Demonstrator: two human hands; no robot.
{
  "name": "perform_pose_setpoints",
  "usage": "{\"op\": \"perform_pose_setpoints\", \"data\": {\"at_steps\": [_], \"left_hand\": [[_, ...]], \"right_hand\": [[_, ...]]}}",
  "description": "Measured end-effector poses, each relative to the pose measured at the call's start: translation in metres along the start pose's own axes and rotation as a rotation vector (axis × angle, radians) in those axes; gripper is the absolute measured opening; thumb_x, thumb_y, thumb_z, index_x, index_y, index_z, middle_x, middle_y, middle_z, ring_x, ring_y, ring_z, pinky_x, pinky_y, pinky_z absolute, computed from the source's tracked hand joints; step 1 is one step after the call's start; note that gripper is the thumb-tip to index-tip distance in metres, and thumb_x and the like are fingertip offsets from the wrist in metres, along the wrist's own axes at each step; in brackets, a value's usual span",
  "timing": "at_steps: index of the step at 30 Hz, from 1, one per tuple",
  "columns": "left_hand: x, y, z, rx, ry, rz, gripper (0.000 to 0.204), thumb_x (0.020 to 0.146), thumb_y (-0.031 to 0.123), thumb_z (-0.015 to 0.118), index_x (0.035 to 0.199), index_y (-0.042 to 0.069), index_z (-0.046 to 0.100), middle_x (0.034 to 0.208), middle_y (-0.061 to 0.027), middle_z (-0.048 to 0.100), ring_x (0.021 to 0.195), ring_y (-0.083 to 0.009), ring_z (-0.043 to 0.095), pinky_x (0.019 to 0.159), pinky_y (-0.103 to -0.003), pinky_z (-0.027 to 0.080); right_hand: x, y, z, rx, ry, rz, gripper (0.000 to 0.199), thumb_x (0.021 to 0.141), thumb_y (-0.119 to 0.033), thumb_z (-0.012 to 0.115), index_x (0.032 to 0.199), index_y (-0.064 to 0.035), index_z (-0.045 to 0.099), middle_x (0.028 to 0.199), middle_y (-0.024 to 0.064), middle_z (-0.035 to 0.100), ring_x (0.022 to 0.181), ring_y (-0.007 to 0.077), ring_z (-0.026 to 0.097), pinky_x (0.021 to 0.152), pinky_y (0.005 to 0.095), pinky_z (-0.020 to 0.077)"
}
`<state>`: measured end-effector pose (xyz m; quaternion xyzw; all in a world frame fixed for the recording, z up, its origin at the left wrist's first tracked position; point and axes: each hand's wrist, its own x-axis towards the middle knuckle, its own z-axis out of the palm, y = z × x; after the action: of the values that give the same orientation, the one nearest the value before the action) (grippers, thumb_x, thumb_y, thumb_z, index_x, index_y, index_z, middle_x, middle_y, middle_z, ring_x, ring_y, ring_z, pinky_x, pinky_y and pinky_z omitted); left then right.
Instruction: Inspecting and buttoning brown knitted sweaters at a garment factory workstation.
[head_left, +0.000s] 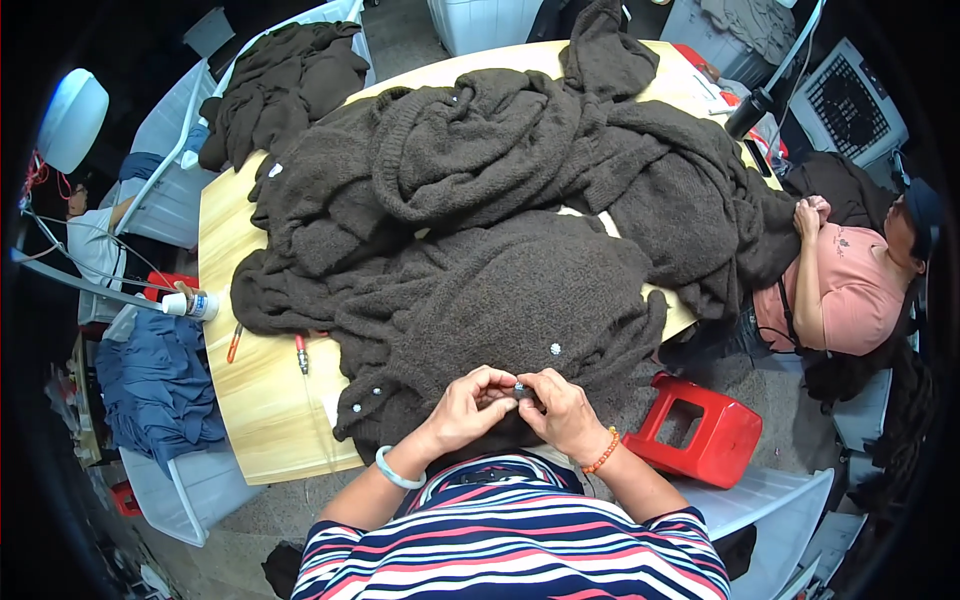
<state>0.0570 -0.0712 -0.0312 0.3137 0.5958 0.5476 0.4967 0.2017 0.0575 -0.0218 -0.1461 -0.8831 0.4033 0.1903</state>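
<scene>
A dark brown knitted garment (500,300) is spread over the near side of the table, its edge reaching my lap. My left hand (470,405) and my right hand (552,405) meet above its near edge, thumbs and fingertips pinched together. Between them is a small shiny button (519,388). A pale sparkly button (555,349) lies on the knit just beyond my right hand. Two more such buttons (357,408) show on the cloth to the left of my left hand. Any thread or needle is too small to make out.
More brown knitwear (470,150) is heaped across the wooden table (235,380). A red-handled tool (302,350) and a white bottle (195,304) lie on the left. A red stool (695,430) stands at right. A co-worker in pink (850,280) handles brown knit. Bins surround us.
</scene>
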Motion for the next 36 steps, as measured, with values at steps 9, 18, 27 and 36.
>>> {"op": "perform_pose_setpoints", "data": {"at_steps": [9,18,27,36], "left_hand": [[0.001,-0.007,0.008,0.552,0.137,0.385,0.011,0.082,-0.002,0.061,0.093,-0.001,0.062,0.085,-0.0149,0.060,0.073,-0.0306,0.063,0.062,-0.038,0.051],[0.005,-0.012,0.012,0.514,0.147,0.318,0.008,0.081,-0.003,0.060,0.089,-0.001,0.063,0.081,-0.0133,0.059,0.073,-0.0280,0.062,0.063,-0.034,0.049],[0.005,-0.009,0.010,0.555,0.189,0.350,0.016,0.078,-0.010,0.059,0.091,-0.002,0.061,0.084,-0.0138,0.062,0.073,-0.0264,0.063,0.064,-0.032,0.051],[0.006,-0.008,0.005,0.549,0.077,0.319,0.013,0.078,-0.005,0.061,0.091,-0.002,0.061,0.085,-0.0134,0.062,0.075,-0.0254,0.063,0.066,-0.032,0.050]], "right_hand": [[0.005,-0.004,-0.014,0.044,-0.191,0.072,0.022,0.083,-0.003,0.065,0.103,0.0001,0.060,0.087,0.0180,0.060,0.076,0.0366,0.064,0.065,0.0428,0.0533],[0.003,0.007,-0.014,0.069,-0.235,0.049,0.024,0.081,0.010,0.056,0.104,0.0019,0.059,0.090,0.0176,0.057,0.083,0.0387,0.061,0.070,0.0429,0.0505],[0.006,0.011,-0.008,0.112,-0.150,0.065,0.020,0.081,0.006,0.055,0.100,0.0061,0.062,0.087,0.0183,0.058,0.081,0.0374,0.062,0.070,0.0423,0.0524],[0.005,0.017,-0.012,0.141,-0.207,0.048,0.020,0.077,0.009,0.061,0.096,0.0037,0.067,0.087,0.0167,0.064,0.077,0.0329,0.065,0.066,0.0365,0.0532]]}}
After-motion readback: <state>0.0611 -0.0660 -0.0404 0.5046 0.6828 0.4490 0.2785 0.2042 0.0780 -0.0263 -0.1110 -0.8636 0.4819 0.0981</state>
